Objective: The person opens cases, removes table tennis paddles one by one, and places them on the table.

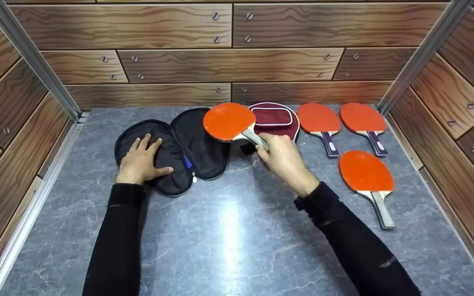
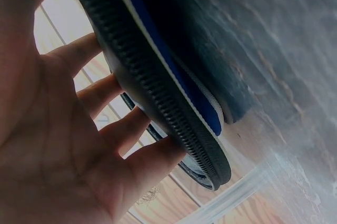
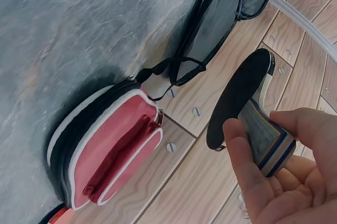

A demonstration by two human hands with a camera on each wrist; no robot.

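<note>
An unzipped black paddle case [image 1: 208, 158] lies spread open at the left of the table. My left hand [image 1: 140, 160] rests on its left half with fingers spread. Up close in the left wrist view, the fingertips touch the case beside its zipper edge [image 2: 158, 92], and a blue lining shows within. My right hand [image 1: 284, 160] grips a table tennis paddle [image 1: 228, 121] by its grey handle. The orange face is up and the blade overlaps the right half of the case in the head view. Its black underside [image 3: 239, 98] shows in the right wrist view.
A dark red paddle case [image 1: 276, 128] with white piping lies behind my right hand. Two red paddles [image 1: 318, 117] [image 1: 362, 117] with purple handles lie to its right. Nearer, an orange paddle [image 1: 366, 170] has a grey handle. Wood-patterned walls [image 1: 179, 65] enclose the table.
</note>
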